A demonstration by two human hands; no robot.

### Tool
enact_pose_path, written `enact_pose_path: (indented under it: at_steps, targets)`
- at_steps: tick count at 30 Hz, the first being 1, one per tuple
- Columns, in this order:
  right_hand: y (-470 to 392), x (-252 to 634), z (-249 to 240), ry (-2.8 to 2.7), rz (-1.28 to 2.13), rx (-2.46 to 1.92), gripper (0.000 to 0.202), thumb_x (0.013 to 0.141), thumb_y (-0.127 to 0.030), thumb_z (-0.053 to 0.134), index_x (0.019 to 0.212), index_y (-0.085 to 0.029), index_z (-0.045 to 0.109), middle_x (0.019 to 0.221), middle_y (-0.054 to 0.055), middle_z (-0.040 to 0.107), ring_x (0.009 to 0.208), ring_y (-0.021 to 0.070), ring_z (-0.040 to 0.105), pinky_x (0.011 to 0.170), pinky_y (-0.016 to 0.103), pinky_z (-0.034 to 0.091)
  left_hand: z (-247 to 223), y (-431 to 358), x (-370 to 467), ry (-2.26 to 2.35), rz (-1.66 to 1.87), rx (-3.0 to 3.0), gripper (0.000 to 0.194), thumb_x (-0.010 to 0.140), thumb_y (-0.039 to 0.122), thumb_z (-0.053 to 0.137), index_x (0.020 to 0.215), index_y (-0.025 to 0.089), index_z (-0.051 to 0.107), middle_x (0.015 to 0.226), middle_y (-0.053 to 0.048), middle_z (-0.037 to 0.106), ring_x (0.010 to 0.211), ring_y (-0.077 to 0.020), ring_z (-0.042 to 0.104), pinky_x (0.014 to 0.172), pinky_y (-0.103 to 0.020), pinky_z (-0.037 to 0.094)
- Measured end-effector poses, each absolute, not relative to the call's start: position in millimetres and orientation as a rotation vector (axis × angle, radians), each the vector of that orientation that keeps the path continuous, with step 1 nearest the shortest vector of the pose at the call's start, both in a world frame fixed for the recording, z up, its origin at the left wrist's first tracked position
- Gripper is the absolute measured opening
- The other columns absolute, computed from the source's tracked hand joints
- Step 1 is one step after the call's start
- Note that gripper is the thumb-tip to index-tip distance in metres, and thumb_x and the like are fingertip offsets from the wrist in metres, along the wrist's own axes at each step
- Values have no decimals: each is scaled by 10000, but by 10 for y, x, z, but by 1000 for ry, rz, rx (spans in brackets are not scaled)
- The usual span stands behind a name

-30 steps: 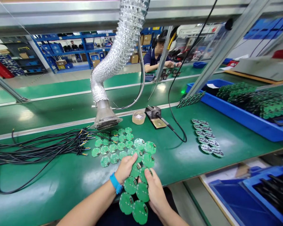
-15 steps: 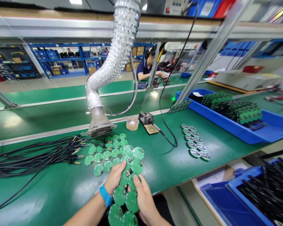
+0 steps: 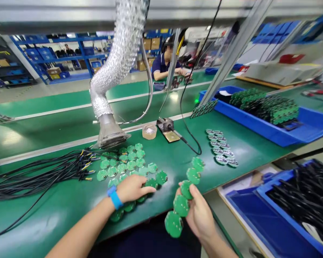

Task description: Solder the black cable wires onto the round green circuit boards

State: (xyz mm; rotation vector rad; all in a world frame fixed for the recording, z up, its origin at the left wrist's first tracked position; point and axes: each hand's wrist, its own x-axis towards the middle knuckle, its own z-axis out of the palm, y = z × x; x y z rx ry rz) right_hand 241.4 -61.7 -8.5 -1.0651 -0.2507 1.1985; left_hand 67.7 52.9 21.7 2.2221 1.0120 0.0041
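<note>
My right hand [image 3: 200, 211] grips a strip of round green circuit boards [image 3: 181, 205] between thumb and fingers, raised over the table's front edge. A second strip of round green circuit boards [image 3: 161, 177] is under my left hand [image 3: 133, 188], low at the tabletop. The thumb lies across this strip and the other fingers are partly hidden, closed about its middle. Rows of similar round boards [image 3: 122, 168] lie flat just beyond my left hand. A blue band [image 3: 114, 197] circles my left wrist.
Black cables [image 3: 56, 172] with bared coloured ends lie left. A foil fume duct [image 3: 110, 75] hangs above the boards. Behind are a soldering iron stand [image 3: 165, 125] and a round tub [image 3: 149, 131]. Right are more boards [image 3: 222, 148] and a blue tray [image 3: 258, 130]. A co-worker [image 3: 164, 64] sits opposite.
The boards held together in both hands are now two separate strips. My left hand has brought one to the tabletop on the left; my right hand has moved right with the other.
</note>
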Motion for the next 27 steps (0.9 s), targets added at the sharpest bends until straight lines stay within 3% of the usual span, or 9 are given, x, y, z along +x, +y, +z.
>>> enact_pose_path:
  at_steps: [2, 4, 6, 11, 15, 17, 21, 24, 27]
  targets:
    - [-753, 2459, -126, -182, 1261, -1131, 484, 569, -499, 797, 911, -208, 618, 777, 20, 662, 682, 187, 617, 643, 317, 523, 218, 543, 711, 980, -219, 2396, 361, 726, 508, 685, 842, 167, 654, 736, -39, 638, 716, -202, 595, 573, -242, 370]
    - [-893, 2423, -174, -144, 1417, -1174, 527, 576, -463, 805, 983, -191, 611, 879, 63, 681, 751, 221, 642, 668, 350, 528, 177, 538, 721, 972, -270, 2441, 516, 661, 469, 758, 1079, 198, 625, 933, -69, 662, 843, -244, 618, 653, -273, 440]
    - [-1004, 2334, -219, -131, 1604, -1156, 510, 607, -457, 792, 985, -171, 603, 919, 99, 686, 793, 244, 655, 698, 382, 529, 129, 508, 674, 992, -133, 2465, 602, 689, 433, 749, 1210, 203, 555, 1059, -92, 633, 939, -254, 605, 762, -318, 479]
    - [-1013, 2097, -214, -90, 1905, -910, 369, 642, -424, 776, 835, -169, 591, 1002, 126, 683, 993, 248, 635, 964, 437, 430, 41, 241, 323, 1105, 330, 2424, 374, 876, 430, 523, 1144, 179, 595, 1031, -97, 623, 988, -231, 569, 889, -393, 477]
    - [-872, 2025, -118, -196, 2207, -770, 375, 696, -437, 727, 947, -179, 619, 1110, 127, 652, 1088, 209, 596, 1050, 398, 345, -124, -165, 9, 1123, 351, 2527, 698, 728, 642, 591, 1272, 210, 520, 1286, -142, 510, 1249, -347, 415, 1017, -521, 380]
    - [-838, 2031, -112, -376, 2268, -879, 451, 725, -480, 687, 1048, -175, 612, 1116, 136, 648, 1052, 210, 615, 1025, 407, 367, -249, -341, -89, 1204, 330, 2628, 751, 746, 630, 576, 1364, 231, 420, 1423, -150, 370, 1339, -378, 291, 1052, -563, 322]
    - [-866, 2154, -210, -989, 1973, -1279, 477, 746, -543, 629, 1054, -179, 644, 996, 110, 685, 844, 205, 662, 893, 414, 468, -436, -478, -143, 1530, 389, 2707, 827, 778, 629, 535, 1437, 200, 277, 1502, -198, 184, 1368, -407, 212, 1044, -600, 300]
    - [-847, 2350, -320, -1238, 1420, -1472, 383, 784, -532, 578, 949, -203, 684, 826, 82, 691, 702, 206, 638, 780, 423, 514, -462, -430, -128, 1612, 384, 2677, 874, 737, 670, 552, 1433, 215, 285, 1516, -191, 139, 1363, -419, 217, 1038, -601, 309]
    - [-708, 2539, -434, -1433, 741, -1593, 341, 761, -486, 618, 967, -222, 684, 1017, 106, 670, 1002, 280, 604, 973, 504, 423, -467, -355, -133, 1702, 407, 2614, 791, 778, 614, 547, 1424, 224, 309, 1527, -175, 109, 1360, -418, 227, 1034, -578, 332]
